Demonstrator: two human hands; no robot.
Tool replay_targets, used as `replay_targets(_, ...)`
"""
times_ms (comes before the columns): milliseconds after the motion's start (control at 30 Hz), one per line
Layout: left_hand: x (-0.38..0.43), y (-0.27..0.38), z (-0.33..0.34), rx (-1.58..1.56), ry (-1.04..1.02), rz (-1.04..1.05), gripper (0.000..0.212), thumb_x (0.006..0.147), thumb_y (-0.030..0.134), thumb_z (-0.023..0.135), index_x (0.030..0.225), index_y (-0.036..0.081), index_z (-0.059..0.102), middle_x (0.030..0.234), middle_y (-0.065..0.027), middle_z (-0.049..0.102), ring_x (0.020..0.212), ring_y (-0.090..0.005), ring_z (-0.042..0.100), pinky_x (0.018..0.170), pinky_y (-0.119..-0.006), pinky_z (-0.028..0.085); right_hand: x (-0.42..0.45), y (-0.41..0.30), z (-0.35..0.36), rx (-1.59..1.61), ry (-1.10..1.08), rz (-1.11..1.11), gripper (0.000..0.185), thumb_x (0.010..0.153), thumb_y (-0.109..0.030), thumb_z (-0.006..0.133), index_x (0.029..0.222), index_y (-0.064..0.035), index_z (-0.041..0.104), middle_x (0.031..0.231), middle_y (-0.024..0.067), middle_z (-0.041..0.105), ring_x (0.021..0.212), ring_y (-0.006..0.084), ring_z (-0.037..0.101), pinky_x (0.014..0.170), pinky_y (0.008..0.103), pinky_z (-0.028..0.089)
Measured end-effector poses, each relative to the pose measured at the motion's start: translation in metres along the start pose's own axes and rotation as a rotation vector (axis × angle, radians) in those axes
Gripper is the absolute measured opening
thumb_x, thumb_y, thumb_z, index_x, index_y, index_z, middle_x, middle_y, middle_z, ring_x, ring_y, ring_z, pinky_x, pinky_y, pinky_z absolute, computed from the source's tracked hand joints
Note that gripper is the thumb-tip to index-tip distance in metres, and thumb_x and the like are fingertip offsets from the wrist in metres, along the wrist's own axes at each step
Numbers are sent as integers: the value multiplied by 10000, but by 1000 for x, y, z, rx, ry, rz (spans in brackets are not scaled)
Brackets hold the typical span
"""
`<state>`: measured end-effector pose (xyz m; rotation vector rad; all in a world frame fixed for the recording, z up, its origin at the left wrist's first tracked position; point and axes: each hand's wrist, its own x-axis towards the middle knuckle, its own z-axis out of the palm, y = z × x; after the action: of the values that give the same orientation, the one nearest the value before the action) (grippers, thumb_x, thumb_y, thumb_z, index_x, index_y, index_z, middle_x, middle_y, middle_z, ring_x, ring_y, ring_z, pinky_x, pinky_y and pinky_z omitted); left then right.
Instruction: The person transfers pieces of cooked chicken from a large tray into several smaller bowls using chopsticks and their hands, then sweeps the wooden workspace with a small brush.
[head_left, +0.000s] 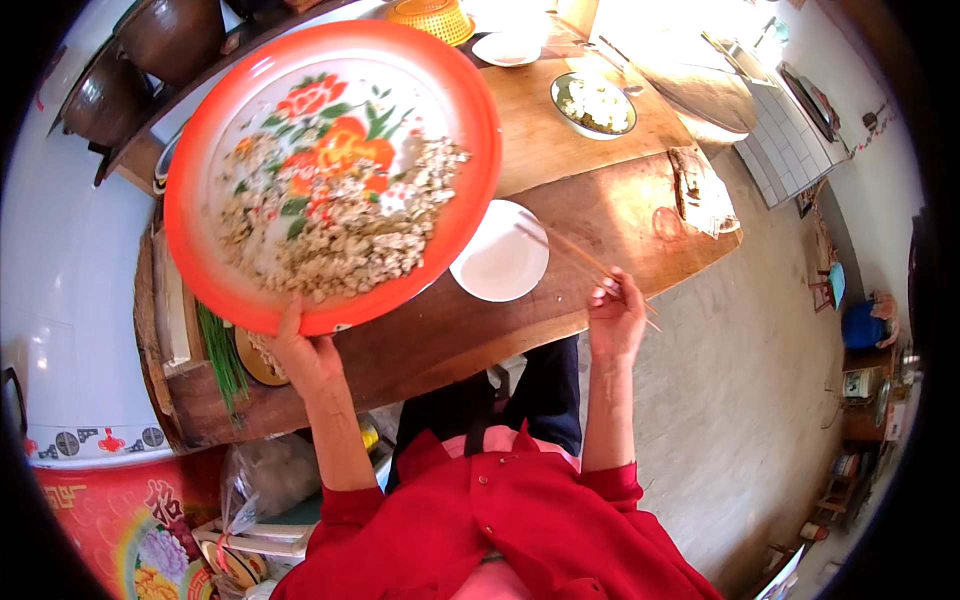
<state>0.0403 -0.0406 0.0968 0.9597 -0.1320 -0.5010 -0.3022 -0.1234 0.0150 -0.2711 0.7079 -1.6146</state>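
Observation:
A large enamel tray (478, 124) with a red rim and a flower pattern is raised and tilted over the table. My left hand (306, 358) grips its near rim, thumb on top. Pale, crumbly food (352, 259) is heaped toward the tray's near and right sides, with thinner bits over the flowers. In my right hand (616, 319) is a pair of wooden chopsticks (576, 253), their tips reaching over a white bowl (499, 262). That bowl stands on the table just right of the tray, which partly covers it; whether it contains anything is unclear.
The wooden table (465, 341) also bears a bowl (592, 135) of pale crumbly food, a folded cloth (697, 191), a white dish (506, 51) and an orange plastic basket (433, 21). Long green stalks (223, 358) lie at the left. Dark pots (171, 41) stand at the upper left.

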Motion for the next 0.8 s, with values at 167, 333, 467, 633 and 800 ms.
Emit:
replay_targets(167, -6, -29, 9, 34, -64, -42, 478, 787, -42, 641, 1225, 63, 482, 1124, -71, 578, 956, -199, 597, 809, -351, 523, -38, -32, 49, -65, -36, -160, 214, 948, -168, 501, 981, 7, 620, 940, 94, 645, 710, 175, 613, 617, 308, 497)
replay_targets(333, -20, -21, 28, 75, -76, -77, 535, 801, -51, 632, 1264, 15, 371, 1184, -102, 508, 1019, -196, 555, 851, -328, 503, -42, -30, 88, -449, -160, -313, 198, 948, -121, 524, 1039, 18, 631, 1045, 116, 655, 877, 197, 655, 726, 330, 537)
replay_targets(467, -17, -22, 20, 90, -123, -35, 526, 806, -55, 622, 1264, 15, 375, 1188, -100, 503, 1032, -194, 547, 856, -332, 501, -22, -17, 119, -695, -269, -411, 208, 941, -118, 549, 1072, 23, 630, 1007, 117, 675, 863, 166, 642, 770, 290, 506)
replay_targets(633, -18, -24, 18, 97, -147, -44, 496, 810, -52, 613, 1247, -2, 385, 1165, -107, 504, 1007, -195, 554, 838, -345, 512, 12, 1, 106, -675, -403, -304, 203, 944, -140, 552, 1062, -3, 644, 949, 94, 684, 841, 147, 634, 779, 278, 495)
replay_targets(800, -19, -28, 26, 62, -123, 34, 420, 816, -35, 614, 1191, -19, 426, 1100, -107, 525, 943, -192, 572, 783, -357, 531, 20, -6, 92, -668, -501, -141, 219, 959, -166, 523, 1035, -4, 649, 877, 78, 680, 791, 152, 644, 750, 280, 519)
